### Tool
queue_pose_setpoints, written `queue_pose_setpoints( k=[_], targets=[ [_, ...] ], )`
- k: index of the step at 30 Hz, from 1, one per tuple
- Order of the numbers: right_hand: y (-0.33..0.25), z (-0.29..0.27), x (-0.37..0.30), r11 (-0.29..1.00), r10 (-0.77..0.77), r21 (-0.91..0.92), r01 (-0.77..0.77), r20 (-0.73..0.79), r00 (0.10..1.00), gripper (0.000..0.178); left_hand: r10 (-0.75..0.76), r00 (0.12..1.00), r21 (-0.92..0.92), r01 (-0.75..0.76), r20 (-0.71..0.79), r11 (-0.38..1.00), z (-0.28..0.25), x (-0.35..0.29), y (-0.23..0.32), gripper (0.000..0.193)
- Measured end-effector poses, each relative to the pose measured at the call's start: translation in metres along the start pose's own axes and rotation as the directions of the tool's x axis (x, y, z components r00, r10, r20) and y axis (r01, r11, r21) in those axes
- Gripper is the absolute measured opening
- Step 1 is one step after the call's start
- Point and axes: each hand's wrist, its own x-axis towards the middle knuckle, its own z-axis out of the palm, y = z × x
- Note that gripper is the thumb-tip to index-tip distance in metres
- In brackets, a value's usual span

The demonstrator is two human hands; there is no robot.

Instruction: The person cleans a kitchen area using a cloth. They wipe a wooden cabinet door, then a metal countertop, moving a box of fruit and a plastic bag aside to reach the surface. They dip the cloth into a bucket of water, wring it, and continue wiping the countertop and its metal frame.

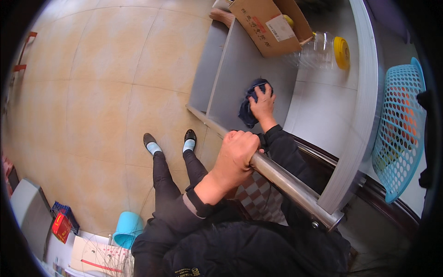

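My left hand (236, 154) is wrapped round the end of a round metal bar (288, 182) in front of my body. Beyond it, my right hand (262, 102) presses a crumpled dark blue cloth (248, 113) against a flat grey panel (230, 83) inside a shelf unit. The fingers of that hand are bent over the cloth, and part of the cloth bunches out to their left. A cardboard box (258, 27) and a clear plastic jar (318, 50) with a yellow lid lie farther back on the shelf.
A light blue perforated basket (400, 124) with orange and green contents stands at the right, past a grey upright edge (364, 101). My feet are on the tiled floor (101, 106). A light blue bucket (128, 229) stands at lower left, near a red package (61, 227).
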Motion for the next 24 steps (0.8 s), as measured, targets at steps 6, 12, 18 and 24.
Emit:
queue_pose_setpoints(
  k=[6,12,18,24],
  targets=[
    [-0.020,-0.015,-0.055,0.984,-0.179,0.029,0.177,0.090,0.980,0.054,-0.020,1.000,0.017,0.020,0.008,1.000,-0.003,0.001,0.003,0.024],
    [0.037,-0.005,-0.057,0.993,-0.079,-0.075,0.086,0.088,0.993,0.058,-0.032,0.999,0.006,0.032,0.023,0.999,-0.001,0.003,-0.005,0.025],
    [0.105,0.007,0.008,0.950,0.097,-0.303,-0.078,0.050,0.994,0.061,-0.012,1.000,0.004,0.012,-0.013,1.000,0.001,0.006,-0.019,0.024],
    [0.098,0.022,0.030,0.904,0.366,-0.248,-0.348,0.026,0.930,0.069,0.024,0.999,0.031,-0.024,-0.023,0.999,-0.003,0.014,-0.028,0.022]
  ],
)
